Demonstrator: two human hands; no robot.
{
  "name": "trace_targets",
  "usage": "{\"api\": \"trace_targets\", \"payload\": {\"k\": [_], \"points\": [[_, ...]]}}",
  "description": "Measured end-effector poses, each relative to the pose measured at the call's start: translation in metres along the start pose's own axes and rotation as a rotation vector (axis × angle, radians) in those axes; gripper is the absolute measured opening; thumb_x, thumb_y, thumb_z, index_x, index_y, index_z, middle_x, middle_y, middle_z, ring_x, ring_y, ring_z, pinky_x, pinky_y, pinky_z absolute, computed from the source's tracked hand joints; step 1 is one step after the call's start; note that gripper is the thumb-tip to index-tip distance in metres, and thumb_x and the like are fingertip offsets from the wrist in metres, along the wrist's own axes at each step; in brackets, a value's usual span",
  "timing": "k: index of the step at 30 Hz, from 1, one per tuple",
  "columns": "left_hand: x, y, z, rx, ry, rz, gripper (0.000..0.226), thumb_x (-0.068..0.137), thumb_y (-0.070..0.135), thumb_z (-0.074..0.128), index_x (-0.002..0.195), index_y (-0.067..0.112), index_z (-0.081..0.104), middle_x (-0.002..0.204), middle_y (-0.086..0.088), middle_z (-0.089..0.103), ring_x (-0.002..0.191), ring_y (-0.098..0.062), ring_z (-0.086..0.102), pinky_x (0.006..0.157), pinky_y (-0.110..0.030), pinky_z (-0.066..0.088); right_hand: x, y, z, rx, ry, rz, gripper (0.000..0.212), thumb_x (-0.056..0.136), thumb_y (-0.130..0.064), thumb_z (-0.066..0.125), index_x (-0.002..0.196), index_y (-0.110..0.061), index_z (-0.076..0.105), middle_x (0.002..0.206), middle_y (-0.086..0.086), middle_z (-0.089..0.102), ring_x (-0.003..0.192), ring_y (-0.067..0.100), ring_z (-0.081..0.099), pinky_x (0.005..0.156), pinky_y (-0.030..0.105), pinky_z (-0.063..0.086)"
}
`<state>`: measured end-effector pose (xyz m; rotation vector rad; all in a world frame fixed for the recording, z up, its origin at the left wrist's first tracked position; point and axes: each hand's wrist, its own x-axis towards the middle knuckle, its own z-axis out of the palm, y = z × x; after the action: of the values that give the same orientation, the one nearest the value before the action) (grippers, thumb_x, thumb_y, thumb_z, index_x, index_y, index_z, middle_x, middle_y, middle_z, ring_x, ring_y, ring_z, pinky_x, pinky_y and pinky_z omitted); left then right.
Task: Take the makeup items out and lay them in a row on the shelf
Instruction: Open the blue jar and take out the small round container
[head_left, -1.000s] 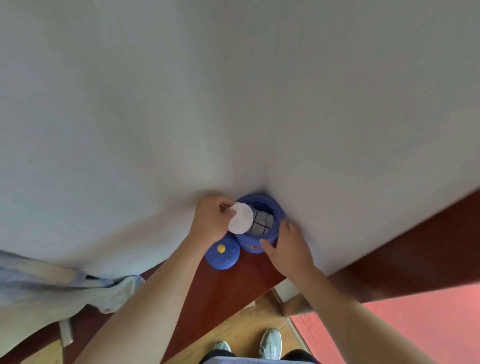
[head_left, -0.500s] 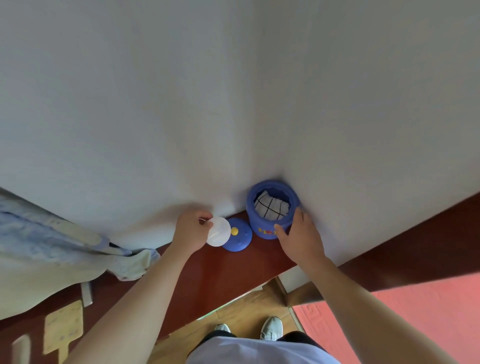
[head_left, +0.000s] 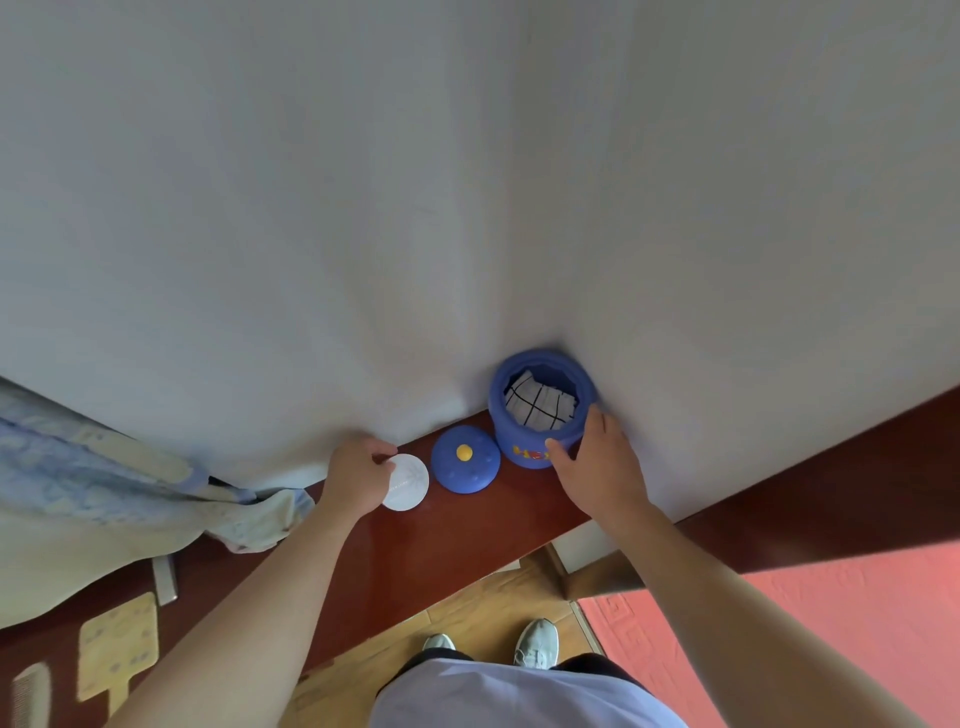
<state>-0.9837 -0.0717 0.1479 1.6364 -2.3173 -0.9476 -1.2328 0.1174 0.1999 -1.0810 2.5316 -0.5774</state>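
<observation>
**White compact down at the shelf, left of the lid**

Half a second back the white round compact (head_left: 408, 483) was overlapping the blue lid's edge in the left hand (head_left: 358, 475). Now it sits lower and further left, clear of the lid, lying flat or nearly flat on the dark red-brown shelf (head_left: 441, 545). The left fingers (head_left: 382, 452) are curled at the compact's left rim and pinch it there, the thumb over its upper edge.

Just right of the compact, with a narrow gap between them, the blue lid (head_left: 465, 460) rests dome-up on the shelf, its yellow knob showing. Next right, against the white wall (head_left: 467, 182), stands the blue jar (head_left: 540, 415), upright and open. A white cloth with dark check lines (head_left: 540, 408) fills its mouth. The right hand (head_left: 602, 462) grips the jar from the right, thumb across the front near the coloured lettering and fingers round the far side.

A pale blue cloth (head_left: 104, 493) is heaped at the shelf's left end. Near it lie a tan paddle-shaped piece (head_left: 117, 644) and a comb (head_left: 31, 696). Below the shelf are the person's grey shoes (head_left: 537, 642), wooden floor and a red mat (head_left: 831, 623).
</observation>
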Motion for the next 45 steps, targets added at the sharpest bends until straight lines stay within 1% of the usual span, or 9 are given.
{"api": "trace_targets", "payload": {"k": [4, 6, 8, 17, 24, 32, 37, 41, 45], "points": [[-0.001, -0.003, 0.009, 0.011, -0.009, -0.009, 0.026, 0.085, 0.002, 0.063, 0.106, 0.010, 0.075, 0.109, -0.005, 0.071, 0.100, -0.018, 0.061, 0.084, -0.017, 0.035, 0.000, 0.001, 0.001, 0.010, -0.005, 0.006, 0.083, 0.092, -0.049, 0.055, 0.151, -0.002, 0.020, 0.150, 0.014, 0.035, 0.134, 0.027, 0.039, 0.105, 0.036, 0.040], [0.000, -0.005, 0.013, -0.002, -0.004, -0.010, 0.024, 0.086, 0.003, 0.063, 0.106, 0.010, 0.074, 0.109, -0.004, 0.070, 0.094, -0.012, 0.057, 0.083, -0.017, 0.035, 0.000, 0.001, 0.001, 0.009, -0.003, 0.004, 0.083, 0.092, -0.049, 0.055, 0.151, -0.002, 0.020, 0.149, 0.014, 0.035, 0.134, 0.027, 0.039, 0.105, 0.036, 0.040], [0.001, -0.008, 0.017, -0.017, 0.000, -0.011, 0.023, 0.087, 0.004, 0.063, 0.107, 0.010, 0.073, 0.109, -0.004, 0.070, 0.092, -0.009, 0.053, 0.083, -0.018, 0.036, 0.000, 0.001, 0.001, 0.006, -0.004, 0.001, 0.082, 0.092, -0.049, 0.055, 0.151, -0.002, 0.020, 0.149, 0.014, 0.035, 0.134, 0.027, 0.039, 0.105, 0.036, 0.040], [0.010, -0.021, 0.029, -0.052, -0.014, -0.003, 0.019, 0.091, 0.011, 0.062, 0.107, 0.013, 0.073, 0.108, 0.001, 0.071, 0.092, -0.007, 0.055, 0.084, -0.019, 0.038, 0.000, 0.002, 0.001, -0.003, 0.001, -0.009, 0.081, 0.093, -0.049, 0.055, 0.151, -0.004, 0.021, 0.148, 0.013, 0.037, 0.132, 0.026, 0.041, 0.103, 0.034, 0.040], [0.007, -0.034, 0.038, -0.076, -0.014, -0.015, 0.018, 0.089, 0.013, 0.064, 0.104, 0.015, 0.074, 0.102, 0.003, 0.071, 0.092, -0.013, 0.061, 0.082, -0.024, 0.042, 0.000, 0.004, 0.004, 0.007, 0.025, -0.024, 0.079, 0.092, -0.049, 0.055, 0.150, -0.005, 0.024, 0.147, 0.012, 0.039, 0.130, 0.025, 0.043, 0.101, 0.033, 0.041], [0.009, -0.035, 0.039, -0.071, -0.028, -0.022, 0.020, 0.091, 0.015, 0.062, 0.108, 0.015, 0.073, 0.107, 0.004, 0.071, 0.093, -0.009, 0.059, 0.084, -0.023, 0.042, 0.000, 0.004, 0.005, 0.014, 0.029, -0.019, 0.080, 0.092, -0.050, 0.054, 0.151, -0.006, 0.023, 0.148, 0.011, 0.037, 0.132, 0.023, 0.042, 0.102, 0.033, 0.042], [0.007, -0.029, 0.037, -0.066, -0.013, -0.019, 0.025, 0.089, 0.014, 0.063, 0.113, 0.013, 0.071, 0.109, 0.002, 0.071, 0.092, -0.010, 0.060, 0.085, -0.024, 0.044, 0.000, 0.003, 0.005, 0.013, 0.029, -0.016, 0.080, 0.092, -0.051, 0.054, 0.151, -0.006, 0.023, 0.147, 0.010, 0.037, 0.131, 0.023, 0.043, 0.101, 0.032, 0.042], [0.007, -0.004, 0.036, -0.101, 0.016, 0.000, 0.029, 0.086, 0.012, 0.066, 0.115, 0.013, 0.070, 0.108, 0.002, 0.070, 0.092, -0.011, 0.059, 0.084, -0.023, 0.044, 0.001, 0.004, 0.005, 0.026, 0.037, -0.016, 0.080, 0.091, -0.050, 0.055, 0.150, -0.006, 0.024, 0.145, 0.011, 0.040, 0.128, 0.024, 0.045, 0.100, 0.033, 0.044], [0.012, 0.024, 0.042, -0.084, -0.040, 0.067, 0.033, 0.085, 0.016, 0.072, 0.118, 0.015, 0.068, 0.110, 0.002, 0.068, 0.092, -0.010, 0.057, 0.084, -0.024, 0.044, 0.001, 0.005, 0.005, 0.043, 0.033, -0.016, 0.080, 0.091, -0.049, 0.056, 0.150, -0.006, 0.023, 0.146, 0.011, 0.038, 0.130, 0.023, 0.044, 0.100, 0.033, 0.044]]}}
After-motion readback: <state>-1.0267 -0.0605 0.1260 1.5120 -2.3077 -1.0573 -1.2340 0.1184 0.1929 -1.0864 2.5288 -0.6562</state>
